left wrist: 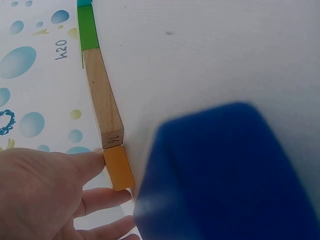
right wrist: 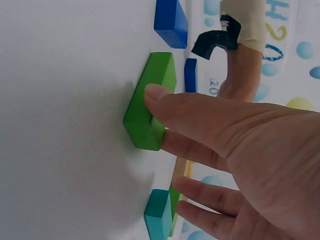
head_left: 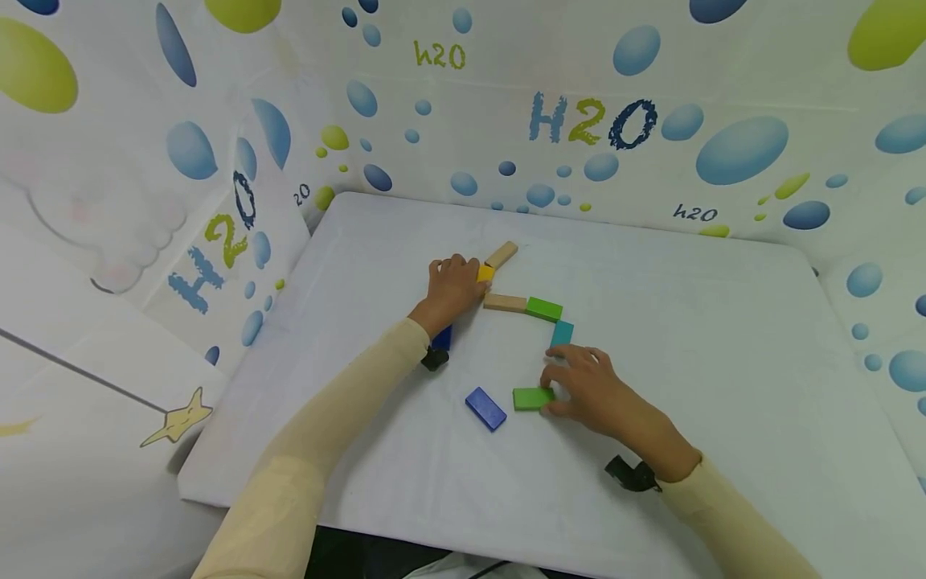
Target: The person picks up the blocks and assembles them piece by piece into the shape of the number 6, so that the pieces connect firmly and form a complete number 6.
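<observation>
My left hand (head_left: 454,291) pinches a yellow-orange wooden block (left wrist: 119,168) between thumb and index finger. That block touches the end of a plain wood block (left wrist: 103,95), which runs on to a green block (head_left: 544,309) and a teal block (head_left: 562,334). Another plain wood block (head_left: 502,254) lies slanted just beyond the yellow one. With thumb and forefinger, my right hand (head_left: 589,390) grips a second green block (right wrist: 150,102) on the table, nearer to me than the teal block. The right hand's other fingers hover by the teal block.
A loose blue block (head_left: 485,408) lies left of the nearer green block. Partly hidden under my left wrist is another blue block (head_left: 442,338), large and blurred in the left wrist view. The white table (head_left: 709,338) meets a printed backdrop (head_left: 506,121) at the back.
</observation>
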Available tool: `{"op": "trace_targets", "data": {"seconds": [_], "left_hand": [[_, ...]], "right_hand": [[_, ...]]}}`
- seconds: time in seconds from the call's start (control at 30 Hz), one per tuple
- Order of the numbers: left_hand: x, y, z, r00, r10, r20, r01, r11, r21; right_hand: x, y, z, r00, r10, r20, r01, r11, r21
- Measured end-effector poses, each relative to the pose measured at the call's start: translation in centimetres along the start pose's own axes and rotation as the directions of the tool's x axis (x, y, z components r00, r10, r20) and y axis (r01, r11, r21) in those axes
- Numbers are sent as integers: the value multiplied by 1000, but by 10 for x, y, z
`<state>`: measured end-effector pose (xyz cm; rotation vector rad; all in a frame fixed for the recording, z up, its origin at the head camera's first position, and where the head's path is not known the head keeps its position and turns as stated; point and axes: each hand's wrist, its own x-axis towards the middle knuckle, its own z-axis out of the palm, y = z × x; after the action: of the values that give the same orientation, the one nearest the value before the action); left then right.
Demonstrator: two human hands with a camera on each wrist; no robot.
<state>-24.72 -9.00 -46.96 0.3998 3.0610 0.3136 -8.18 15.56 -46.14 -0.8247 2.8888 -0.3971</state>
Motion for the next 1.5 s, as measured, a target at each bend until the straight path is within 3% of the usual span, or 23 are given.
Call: {"op": "trace_targets", "data": {"seconds": [0.6,0.9,1.5], "left_hand": [[3,-2,1,1000,-3,10,3,1000,0],[2,-2,1,1000,5,0,-5,1000,3],[3,-2,2,1000,5,5,-5,1000,15]], "right_hand": [[32,9,4,999,11,-50,-11,1000,-17],[40,14,3,995,25,-92,-25,1000,9],[49,26,2,994,65,-85,-59,996,69]]}}
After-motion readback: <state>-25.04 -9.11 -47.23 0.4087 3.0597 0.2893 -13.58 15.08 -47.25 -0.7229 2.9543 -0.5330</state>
